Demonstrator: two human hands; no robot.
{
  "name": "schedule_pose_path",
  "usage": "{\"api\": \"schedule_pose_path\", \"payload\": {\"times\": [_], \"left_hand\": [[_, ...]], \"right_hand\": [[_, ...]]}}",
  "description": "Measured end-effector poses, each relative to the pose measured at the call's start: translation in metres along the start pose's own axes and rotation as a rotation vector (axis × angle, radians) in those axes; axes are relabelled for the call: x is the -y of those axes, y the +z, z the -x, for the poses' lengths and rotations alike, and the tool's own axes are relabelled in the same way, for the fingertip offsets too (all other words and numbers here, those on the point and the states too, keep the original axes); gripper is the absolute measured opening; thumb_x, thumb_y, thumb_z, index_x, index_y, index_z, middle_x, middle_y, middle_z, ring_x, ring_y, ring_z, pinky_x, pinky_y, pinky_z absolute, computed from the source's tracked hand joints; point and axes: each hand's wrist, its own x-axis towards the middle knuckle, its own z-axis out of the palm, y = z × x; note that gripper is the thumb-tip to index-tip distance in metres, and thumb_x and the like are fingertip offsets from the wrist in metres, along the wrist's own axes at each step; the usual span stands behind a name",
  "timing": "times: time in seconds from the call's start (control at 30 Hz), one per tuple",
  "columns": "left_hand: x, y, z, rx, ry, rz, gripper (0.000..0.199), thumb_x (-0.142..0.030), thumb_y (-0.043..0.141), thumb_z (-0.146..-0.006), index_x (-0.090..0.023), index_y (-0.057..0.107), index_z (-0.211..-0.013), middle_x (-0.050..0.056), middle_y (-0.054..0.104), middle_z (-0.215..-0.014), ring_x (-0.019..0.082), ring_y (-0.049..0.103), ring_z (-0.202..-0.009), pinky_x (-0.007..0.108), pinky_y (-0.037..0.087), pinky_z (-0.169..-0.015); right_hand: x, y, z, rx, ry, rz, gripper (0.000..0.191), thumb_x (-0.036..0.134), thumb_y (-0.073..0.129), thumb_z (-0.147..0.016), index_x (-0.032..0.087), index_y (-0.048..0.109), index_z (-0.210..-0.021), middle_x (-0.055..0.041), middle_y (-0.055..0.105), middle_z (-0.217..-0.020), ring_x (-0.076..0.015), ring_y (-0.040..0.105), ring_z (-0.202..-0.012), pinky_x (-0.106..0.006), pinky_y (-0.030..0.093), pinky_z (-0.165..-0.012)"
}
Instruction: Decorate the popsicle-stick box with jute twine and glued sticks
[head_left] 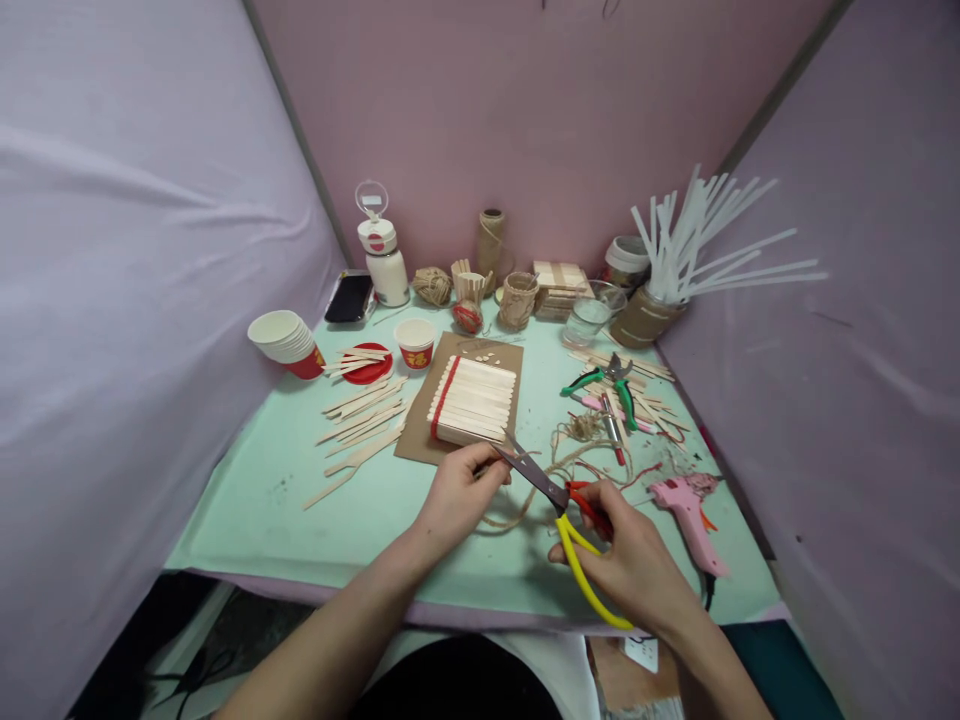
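Observation:
My right hand [630, 550] grips a pair of scissors [541, 478] by its red and yellow handles. The dark blades are parted and point left, towards my left hand [465, 490]. My left hand pinches a piece of twine [517, 515] right at the blades; part of the strand is hidden behind the fingers. Just beyond the blades lies a block of wooden craft sticks [478, 393] with a red cord along its left side. It rests on a brown cardboard sheet [420, 434], with a few small wood chips behind it.
Loose wooden sticks [360, 425] and stacked paper cups [289, 343] lie left. On the right are a pink glue gun [688, 515], green-handled pliers [611, 380] and a holder of white glue sticks [649, 315]. A white bottle [386, 270] and a glass bowl [589, 318] stand farther back.

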Motion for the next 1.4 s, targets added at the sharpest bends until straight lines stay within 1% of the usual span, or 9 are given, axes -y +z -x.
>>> {"api": "schedule_pose_path", "payload": {"times": [0.27, 0.47, 0.6, 0.73, 0.87, 0.97, 1.13, 1.23, 1.4], "left_hand": [[0.001, -0.001, 0.001, 0.022, 0.013, -0.024, 0.019, -0.017, 0.050, -0.077, -0.017, 0.069, -0.079, 0.003, 0.068, -0.079, 0.017, 0.060, -0.076, 0.025, 0.046, -0.069], [-0.002, -0.006, 0.001, 0.049, 0.023, -0.043, 0.018, -0.017, 0.049, -0.077, -0.017, 0.067, -0.076, 0.003, 0.067, -0.078, 0.017, 0.059, -0.076, 0.025, 0.045, -0.071], [-0.004, -0.008, 0.001, 0.068, 0.006, -0.047, 0.020, -0.017, 0.048, -0.077, -0.016, 0.068, -0.082, 0.004, 0.068, -0.083, 0.017, 0.059, -0.080, 0.026, 0.045, -0.074], [-0.006, -0.008, 0.001, 0.089, -0.010, -0.036, 0.023, -0.017, 0.047, -0.077, -0.015, 0.067, -0.087, 0.003, 0.068, -0.088, 0.017, 0.059, -0.083, 0.025, 0.044, -0.076], [-0.008, -0.006, 0.002, 0.095, -0.032, 0.006, 0.022, -0.019, 0.047, -0.078, -0.015, 0.067, -0.087, 0.002, 0.068, -0.087, 0.016, 0.059, -0.084, 0.024, 0.044, -0.076], [-0.008, -0.006, 0.003, 0.077, -0.062, 0.000, 0.021, -0.020, 0.048, -0.077, -0.015, 0.066, -0.084, 0.001, 0.066, -0.079, 0.014, 0.057, -0.075, 0.022, 0.042, -0.069], [-0.008, -0.006, 0.003, 0.049, -0.106, -0.036, 0.016, -0.022, 0.050, -0.075, -0.013, 0.063, -0.071, -0.001, 0.061, -0.067, 0.012, 0.051, -0.065, 0.021, 0.038, -0.060], [-0.007, -0.006, 0.003, 0.061, -0.117, -0.030, 0.017, -0.023, 0.050, -0.075, -0.013, 0.064, -0.073, 0.000, 0.061, -0.067, 0.012, 0.052, -0.064, 0.021, 0.038, -0.060], [-0.007, -0.006, 0.003, 0.079, -0.107, -0.035, 0.020, -0.017, 0.048, -0.073, -0.013, 0.066, -0.082, 0.002, 0.066, -0.077, 0.013, 0.056, -0.071, 0.022, 0.040, -0.066]], "right_hand": [[-0.003, 0.007, 0.001, 0.034, 0.005, -0.048, 0.028, 0.036, 0.065, -0.067, 0.023, 0.044, -0.080, 0.0041, 0.049, -0.065, -0.0137, 0.046, -0.057, -0.024, 0.037, -0.053], [0.000, 0.006, 0.002, 0.104, 0.013, -0.124, 0.027, 0.037, 0.063, -0.071, 0.023, 0.041, -0.078, 0.0050, 0.046, -0.064, -0.0126, 0.044, -0.058, -0.023, 0.037, -0.053], [0.004, 0.007, 0.001, 0.103, 0.037, -0.116, 0.029, 0.035, 0.065, -0.067, 0.023, 0.043, -0.080, 0.0056, 0.047, -0.064, -0.0121, 0.045, -0.058, -0.023, 0.037, -0.054], [0.008, 0.007, 0.001, 0.100, 0.059, -0.075, 0.034, 0.035, 0.067, -0.063, 0.022, 0.045, -0.086, 0.0044, 0.052, -0.070, -0.0133, 0.049, -0.062, -0.024, 0.040, -0.057], [0.007, 0.009, 0.001, 0.060, 0.073, 0.006, 0.042, 0.036, 0.067, -0.062, 0.022, 0.045, -0.096, 0.0000, 0.057, -0.082, -0.0171, 0.055, -0.072, -0.028, 0.043, -0.064], [0.004, 0.011, 0.002, 0.007, 0.036, 0.063, 0.041, 0.034, 0.064, -0.064, 0.022, 0.045, -0.098, -0.0034, 0.059, -0.089, -0.0199, 0.057, -0.079, -0.030, 0.045, -0.068], [0.000, 0.013, 0.004, -0.065, -0.036, 0.114, 0.041, 0.030, 0.061, -0.066, 0.022, 0.044, -0.102, -0.0055, 0.060, -0.095, -0.0215, 0.059, -0.087, -0.031, 0.046, -0.070], [0.000, 0.013, 0.004, -0.085, -0.059, 0.137, 0.038, 0.030, 0.061, -0.066, 0.022, 0.045, -0.100, -0.0050, 0.060, -0.092, -0.0210, 0.059, -0.084, -0.030, 0.046, -0.067], [-0.001, 0.011, 0.004, -0.105, -0.084, 0.190, 0.028, 0.031, 0.060, -0.069, 0.022, 0.045, -0.091, -0.0025, 0.059, -0.080, -0.0185, 0.058, -0.071, -0.027, 0.043, -0.060]]}}
